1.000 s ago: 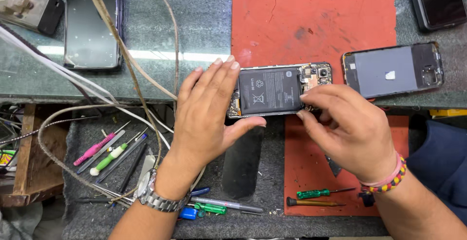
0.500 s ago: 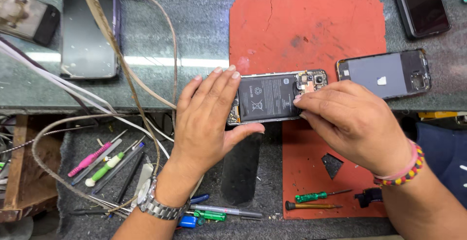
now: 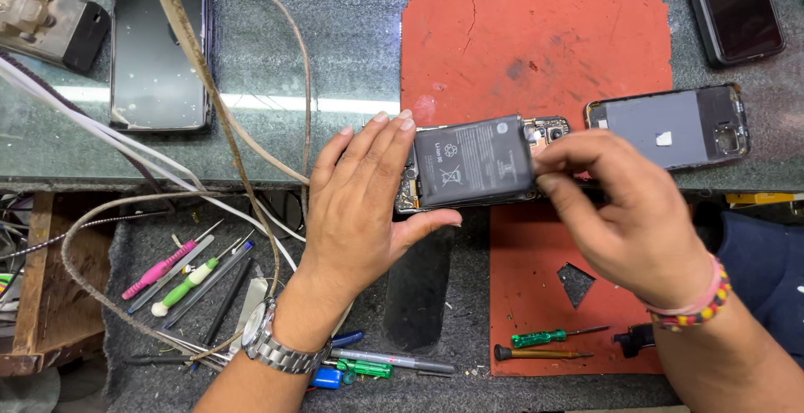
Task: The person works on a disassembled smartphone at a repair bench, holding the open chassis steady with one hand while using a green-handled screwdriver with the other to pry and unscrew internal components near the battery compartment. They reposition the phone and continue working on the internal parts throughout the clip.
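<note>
We hold the opened phone [image 3: 548, 132] at the near edge of the table [image 3: 352, 53], where the red mat [image 3: 536, 36] ends, so that both hands can come at it from the front. Our left hand [image 3: 364, 199] lies flat on the left part of the phone, the fingers [image 3: 381, 141] stretched and close together, and the thumb goes under the lower edge; it seems to us that this hand only presses the body down so it does not slide. Our right hand [image 3: 624, 212] pinches the right edge of the black battery [image 3: 475, 162] between thumb and fingers, and the battery stands a little tilted above the phone frame, covering most of it, so we cannot tell if it is free from the frame at its left side. Just to the right, a back cover [image 3: 666, 126] lies on the table, apart from our hand. Far left there is a dark phone [image 3: 159, 44] and a grey device [image 3: 50, 19], and far right another dark phone [image 3: 737, 7]. Cables [image 3: 251, 141] cross the table from far left and pass near our left hand, touching nothing that we hold. On the lower shelf near us lie the pink and green tools [image 3: 180, 275], and two small screwdrivers [image 3: 548, 344] on the red mat piece, all well apart from the battery.
</note>
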The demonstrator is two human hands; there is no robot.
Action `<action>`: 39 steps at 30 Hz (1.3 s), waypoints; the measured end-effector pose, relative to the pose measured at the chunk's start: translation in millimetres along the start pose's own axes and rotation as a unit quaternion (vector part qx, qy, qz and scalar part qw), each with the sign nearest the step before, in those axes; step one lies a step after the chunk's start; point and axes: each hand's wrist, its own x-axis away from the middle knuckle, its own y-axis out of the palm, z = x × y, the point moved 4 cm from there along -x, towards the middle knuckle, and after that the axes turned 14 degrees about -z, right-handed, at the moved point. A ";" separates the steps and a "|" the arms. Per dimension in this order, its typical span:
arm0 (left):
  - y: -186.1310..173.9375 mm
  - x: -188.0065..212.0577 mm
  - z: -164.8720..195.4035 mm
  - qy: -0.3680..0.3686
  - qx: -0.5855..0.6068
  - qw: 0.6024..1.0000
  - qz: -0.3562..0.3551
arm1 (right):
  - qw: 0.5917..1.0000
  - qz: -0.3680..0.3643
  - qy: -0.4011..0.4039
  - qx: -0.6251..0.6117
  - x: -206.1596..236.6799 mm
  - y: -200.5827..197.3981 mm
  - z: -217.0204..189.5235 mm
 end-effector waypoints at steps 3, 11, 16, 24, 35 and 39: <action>0.4 1.6 -0.6 -0.004 0.011 1.000 0.000 | 0.967 0.018 0.059 -0.247 -0.4 4.8 10.9; -0.6 2.6 0.2 -0.006 0.019 1.000 0.007 | 0.929 0.072 0.048 -0.359 -14.6 4.7 9.6; 0.8 3.1 -1.6 -0.001 0.009 1.000 0.004 | 0.937 0.097 0.006 -0.335 24.6 -24.3 27.4; 0.8 2.3 -1.0 0.000 -0.003 1.000 -0.003 | 0.938 -0.320 -0.018 -0.131 94.0 -12.8 67.3; -0.1 1.0 0.5 -0.004 -0.021 1.000 -0.015 | 0.758 -0.142 0.101 -0.629 78.5 3.0 40.0; -1.7 0.2 0.9 -0.003 -0.018 1.000 -0.017 | 0.723 -0.134 0.069 -0.674 60.9 36.2 28.2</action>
